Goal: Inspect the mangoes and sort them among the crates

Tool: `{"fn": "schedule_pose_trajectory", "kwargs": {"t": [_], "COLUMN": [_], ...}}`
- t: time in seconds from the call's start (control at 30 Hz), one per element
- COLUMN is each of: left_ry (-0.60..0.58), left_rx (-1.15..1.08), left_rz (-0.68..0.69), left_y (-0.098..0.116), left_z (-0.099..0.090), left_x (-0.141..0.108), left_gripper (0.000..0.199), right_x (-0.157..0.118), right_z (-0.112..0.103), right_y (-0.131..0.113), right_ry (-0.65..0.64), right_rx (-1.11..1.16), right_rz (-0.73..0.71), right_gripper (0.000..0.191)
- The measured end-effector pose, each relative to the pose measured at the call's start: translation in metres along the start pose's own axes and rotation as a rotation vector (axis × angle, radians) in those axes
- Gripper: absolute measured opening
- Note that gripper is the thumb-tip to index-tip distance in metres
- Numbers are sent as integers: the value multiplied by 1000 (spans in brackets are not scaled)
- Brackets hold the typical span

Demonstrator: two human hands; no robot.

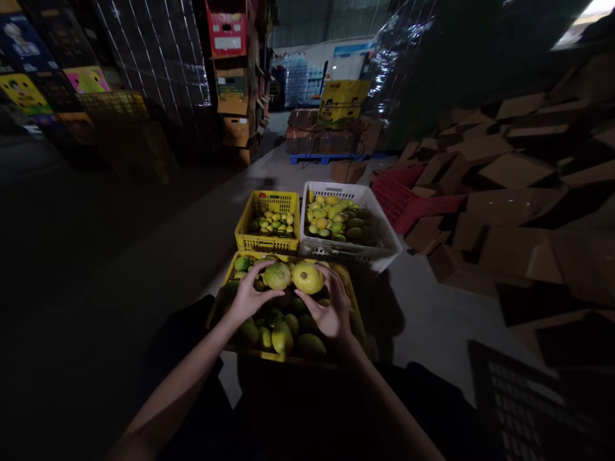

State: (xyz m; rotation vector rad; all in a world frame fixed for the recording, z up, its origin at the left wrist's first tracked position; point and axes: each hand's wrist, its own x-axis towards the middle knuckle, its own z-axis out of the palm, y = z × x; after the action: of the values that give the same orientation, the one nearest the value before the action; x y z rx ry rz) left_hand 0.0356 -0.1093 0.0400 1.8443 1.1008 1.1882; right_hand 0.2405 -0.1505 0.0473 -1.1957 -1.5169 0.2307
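Above the near yellow crate (281,356), both forearms reach forward from the bottom of the view and angle inward, so that the two hands come close together over the fruit (282,337). The left hand (250,296) grips a greenish fruit (277,276), its fingers curved over the upper outer side and its thumb underneath, pointing inward. The right hand (333,312) mirrors that pose on a yellow fruit (308,279), fingers closed along the outer side and thumb below. Both pieces are raised side by side, each with a round scarred end facing the camera. Beyond them stand a smaller yellow crate (266,242) and a white crate (388,248), both holding more yellow and green fruit. As for labels, a red box (225,25) high in a stack carries a pale panel (227,43), and a dark blue box (25,40) at far left shows a white figure with lettering beneath; the print on both is too small and dim to read.
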Motion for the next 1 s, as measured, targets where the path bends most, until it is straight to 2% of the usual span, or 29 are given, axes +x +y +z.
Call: {"fn": "schedule_pose_trajectory", "kwargs": {"t": [0.1, 0.27, 0.43, 0.57, 0.67, 0.8, 0.9, 1.0], "left_ry": [-35, -7, 3, 66, 90, -32, -78, -102], "left_rx": [6, 10, -308, -517, -662, -745, -752, -827], "left_rz": [5, 9, -76, -194, -326, -558, -669, -786], "left_y": [1, 2, 0, 4, 8, 13, 15, 16], "left_z": [-4, -9, -6, -4, -5, -5, -4, -2], "left_x": [0, 0, 1, 1, 0, -1, 1, 3], "left_gripper": [65, 67, 71, 67, 64, 52, 37, 28], "right_x": [0, -3, -5, -1, 3, 10, 17, 22], "right_z": [-1, 0, 1, 0, 2, 7, 10, 10], "right_y": [-1, 4, 2, -7, -9, -10, -11, -13], "right_ry": [-18, -42, -56, -100, -111, -186, -262, -314], "right_rx": [35, 25, 110, 168, 394, 694, 823, 915], "right_rz": [-2, 5, 21, 113, 323, 772, 1110, 1238], "right_gripper": [48, 50, 56, 57, 62, 54, 45, 40]}}
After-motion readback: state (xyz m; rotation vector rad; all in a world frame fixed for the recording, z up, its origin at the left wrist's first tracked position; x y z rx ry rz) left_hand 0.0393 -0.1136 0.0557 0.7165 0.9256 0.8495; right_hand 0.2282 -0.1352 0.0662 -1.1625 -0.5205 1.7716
